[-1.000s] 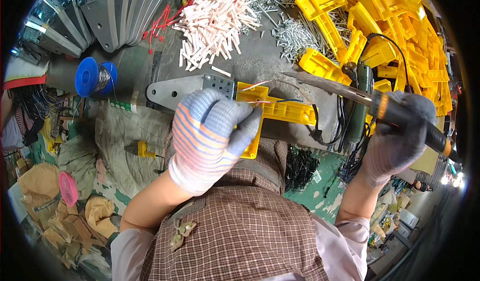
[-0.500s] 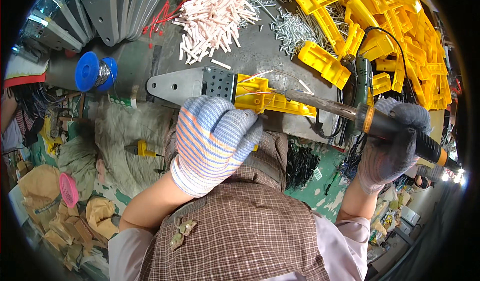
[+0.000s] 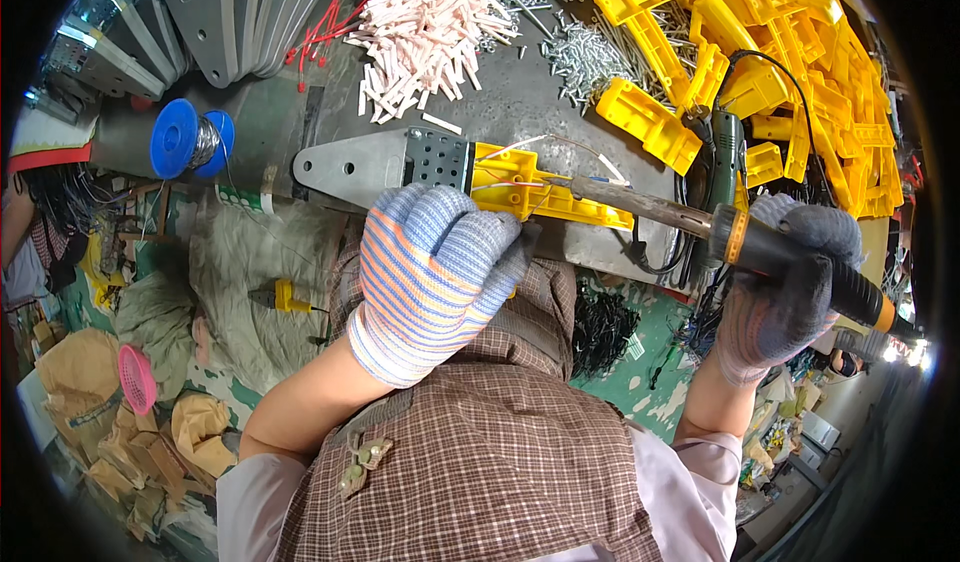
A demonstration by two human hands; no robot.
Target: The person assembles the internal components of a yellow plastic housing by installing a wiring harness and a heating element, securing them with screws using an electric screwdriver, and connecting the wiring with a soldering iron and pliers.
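My right hand point(image 3: 785, 292), in a striped knit glove with dark-stained fingers, is closed round the black handle of a large soldering iron point(image 3: 650, 205). The iron points left, its tip over a yellow plastic housing point(image 3: 505, 177). A grey metal plate point(image 3: 375, 162) with a perforated end adjoins the housing on the left. Thin wires point(image 3: 595, 157) loop out of the housing. At its near edge is my gloved left hand point(image 3: 430, 272), fingers curled and pressed together. What the left fingers pinch is hidden.
White tubes point(image 3: 425, 37), screws point(image 3: 585, 62) and yellow housings point(image 3: 800, 82) lie in piles along the far side. A blue wire spool point(image 3: 177, 140) stands at the left, near stacked grey metal plates point(image 3: 225, 22). A green corded tool point(image 3: 727, 157) lies at the right.
My left hand has shifted slightly to the right and its wrist has turned a little. The wires above the housing have moved slightly. My right hand stays almost in place with the soldering iron.
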